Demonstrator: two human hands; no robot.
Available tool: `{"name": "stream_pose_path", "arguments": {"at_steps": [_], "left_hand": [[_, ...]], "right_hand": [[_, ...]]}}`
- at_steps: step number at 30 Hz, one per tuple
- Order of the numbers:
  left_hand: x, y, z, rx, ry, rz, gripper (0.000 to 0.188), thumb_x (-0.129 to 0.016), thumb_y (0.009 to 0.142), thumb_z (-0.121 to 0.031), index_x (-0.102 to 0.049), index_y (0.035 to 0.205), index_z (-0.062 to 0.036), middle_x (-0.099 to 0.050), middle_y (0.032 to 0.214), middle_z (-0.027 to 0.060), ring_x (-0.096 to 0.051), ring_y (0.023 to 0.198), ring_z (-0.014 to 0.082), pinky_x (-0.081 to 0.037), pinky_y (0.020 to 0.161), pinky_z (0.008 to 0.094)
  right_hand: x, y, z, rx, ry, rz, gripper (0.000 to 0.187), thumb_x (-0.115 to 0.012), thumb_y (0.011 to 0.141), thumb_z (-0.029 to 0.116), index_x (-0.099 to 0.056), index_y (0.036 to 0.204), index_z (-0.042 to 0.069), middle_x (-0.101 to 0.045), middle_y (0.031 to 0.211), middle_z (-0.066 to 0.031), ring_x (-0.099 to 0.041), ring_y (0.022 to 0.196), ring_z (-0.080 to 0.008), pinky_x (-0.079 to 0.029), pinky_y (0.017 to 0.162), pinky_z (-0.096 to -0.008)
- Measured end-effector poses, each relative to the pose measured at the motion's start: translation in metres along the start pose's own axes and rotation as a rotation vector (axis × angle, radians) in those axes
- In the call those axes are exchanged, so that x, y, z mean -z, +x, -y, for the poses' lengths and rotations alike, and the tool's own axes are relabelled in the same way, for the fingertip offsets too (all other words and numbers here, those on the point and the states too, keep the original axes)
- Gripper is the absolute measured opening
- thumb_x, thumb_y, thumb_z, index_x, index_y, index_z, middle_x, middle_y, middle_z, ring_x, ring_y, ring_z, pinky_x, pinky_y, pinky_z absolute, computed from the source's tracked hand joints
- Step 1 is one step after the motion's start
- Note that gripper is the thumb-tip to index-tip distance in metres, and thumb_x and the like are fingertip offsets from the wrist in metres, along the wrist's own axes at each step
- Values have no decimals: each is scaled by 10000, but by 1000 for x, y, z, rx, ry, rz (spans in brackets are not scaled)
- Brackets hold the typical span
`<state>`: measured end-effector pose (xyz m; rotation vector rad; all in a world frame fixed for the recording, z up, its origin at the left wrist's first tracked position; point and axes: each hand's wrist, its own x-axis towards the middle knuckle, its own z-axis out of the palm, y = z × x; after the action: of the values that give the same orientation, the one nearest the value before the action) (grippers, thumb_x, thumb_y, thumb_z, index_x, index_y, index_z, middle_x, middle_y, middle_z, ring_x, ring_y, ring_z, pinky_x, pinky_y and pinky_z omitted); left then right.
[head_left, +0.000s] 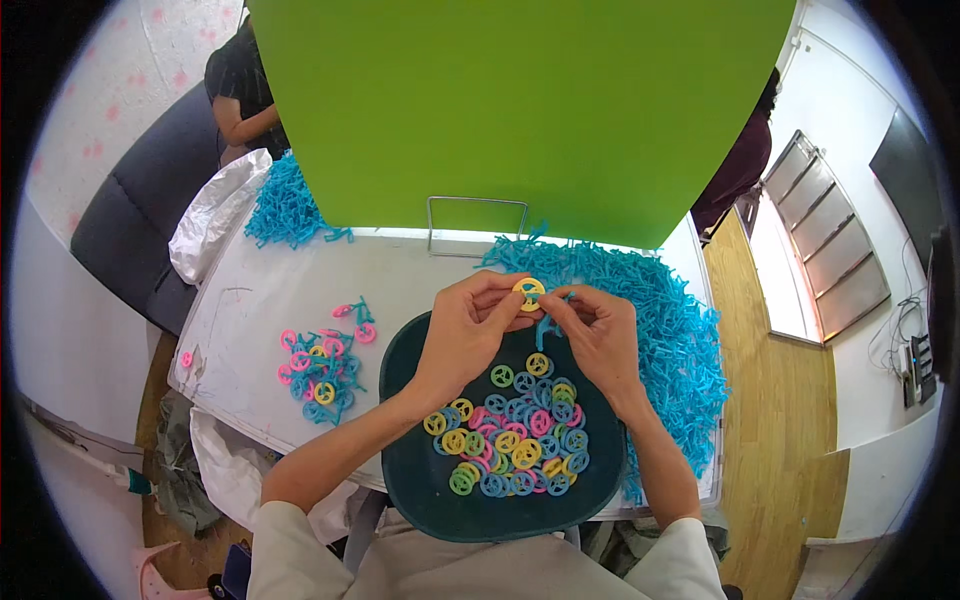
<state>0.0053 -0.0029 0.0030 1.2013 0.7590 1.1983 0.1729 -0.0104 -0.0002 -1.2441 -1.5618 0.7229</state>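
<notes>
My left hand (470, 325) pinches a small yellow plastic spoked ring (530, 292), like a toy steering wheel, between thumb and fingers. Close against it, my right hand (598, 335) is closed on a turquoise branched plastic piece (545, 330), whose arms stick out below the fingertips. Ring and piece meet or nearly meet; whether they are joined I cannot tell. Beneath both hands a dark green basin (410, 500) holds many loose rings in yellow, pink, blue and green.
Turquoise pieces form a large heap (670, 350) on the right of the white table (240, 330). A smaller heap (285, 205) lies far left. Assembled rings and pieces (325, 370) lie left of the basin. A green panel (520, 120) and a wire stand (478, 200) rise behind; two people sit beyond.
</notes>
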Motion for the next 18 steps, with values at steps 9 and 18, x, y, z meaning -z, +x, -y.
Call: {"name": "stream_pose_path", "arguments": {"at_steps": [9,18], "left_hand": [[-3,-2,3,-22,18,-70,203,-524,953,-60,-555,1093,84,-644,1021,148,-658,916,178,-548,842,267],[1,1,-3,12,29,-29,169,-505,958,-44,-572,1086,44,-644,1035,105,-633,955,147,-546,837,267]], "right_hand": [[-5,-3,9,-55,37,-37,167,-702,863,157,-707,887,-7,-657,681,-9,-552,605,-33,-413,521,-185],[-3,-2,5,149,-126,-95,155,-737,810,105,-715,942,25,-679,717,-58,-596,613,-71,-469,552,-219]]}}
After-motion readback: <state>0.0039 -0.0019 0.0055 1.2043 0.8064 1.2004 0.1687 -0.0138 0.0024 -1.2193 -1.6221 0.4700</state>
